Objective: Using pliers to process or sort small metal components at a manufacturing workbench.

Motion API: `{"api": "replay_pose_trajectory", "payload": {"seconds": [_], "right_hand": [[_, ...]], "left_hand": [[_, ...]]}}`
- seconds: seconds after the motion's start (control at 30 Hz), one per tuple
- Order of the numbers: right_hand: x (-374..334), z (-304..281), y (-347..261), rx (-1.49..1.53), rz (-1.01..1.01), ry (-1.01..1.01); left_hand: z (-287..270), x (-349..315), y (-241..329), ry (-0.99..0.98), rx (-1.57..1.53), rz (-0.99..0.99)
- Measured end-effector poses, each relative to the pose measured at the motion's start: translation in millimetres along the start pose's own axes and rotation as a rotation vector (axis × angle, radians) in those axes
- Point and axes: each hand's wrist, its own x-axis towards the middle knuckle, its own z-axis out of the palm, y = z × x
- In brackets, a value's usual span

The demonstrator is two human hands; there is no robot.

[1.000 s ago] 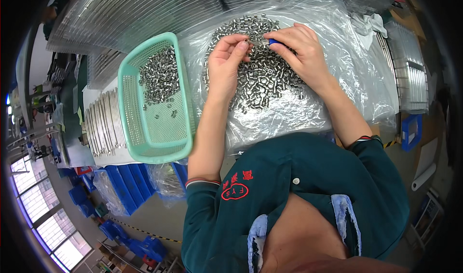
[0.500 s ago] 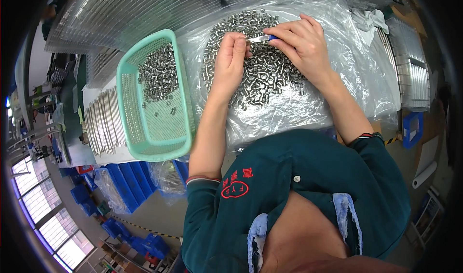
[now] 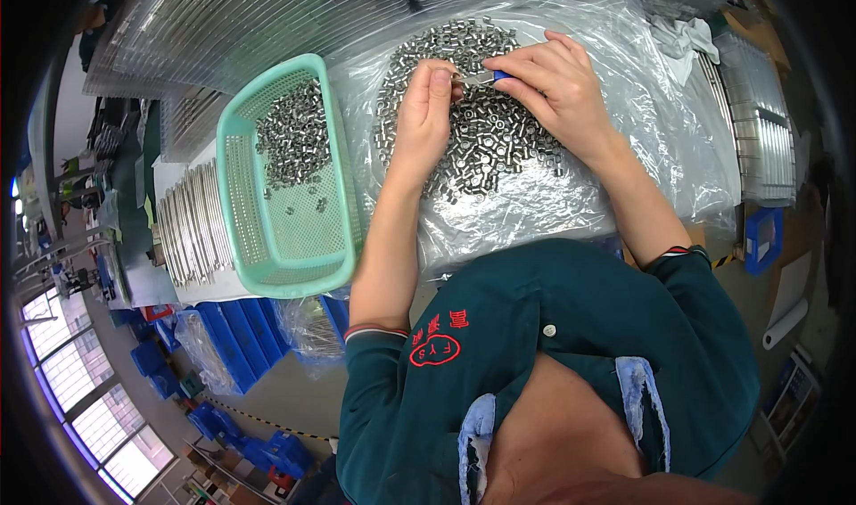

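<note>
My right hand (image 3: 562,86) grips a small blue-handled scraper (image 3: 501,75) with a slim metal blade. Its blade points left, and the tip reaches the fingertips of my left hand (image 3: 425,108). The thumb and fingers of that left hand are pinched together, and what sits between them is mostly hidden and too small to name. Both hands are above a wide heap of small shiny metal cylindrical pieces (image 3: 486,153), spread on a clear plastic sheet (image 3: 499,224).
To the left stands a mint-green plastic basket (image 3: 346,193) with a pile of similar small metal pieces (image 3: 294,135). Beside it lies a row of thin metal rods (image 3: 194,224). Clear plastic trays (image 3: 267,28) are stacked at the back; more trays (image 3: 762,139) stand on the right.
The scraper has turned slightly in my right hand, and its blade looks darker than before. The right hand has shifted a little to the left; my left hand stays almost in place.
</note>
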Motion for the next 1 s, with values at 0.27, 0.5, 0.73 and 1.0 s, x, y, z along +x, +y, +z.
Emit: {"api": "replay_pose_trajectory", "payload": {"seconds": [0.27,0.5,0.73,1.0], "right_hand": [[2,-4,0,-0.044,-0.046,0.009],[3,-4,1,-0.024,-0.042,0.052],[2,-3,0,0.043,-0.051,-0.006],[1,-3,-2,0.056,-0.089,-0.038]], "left_hand": [[-8,2,2,-0.134,-0.110,-0.121],[-8,3,4,-0.249,-0.404,-0.267],[-3,2,15,-0.164,-0.452,-0.349],[-8,1,8,-0.192,-0.489,-0.325]]}}
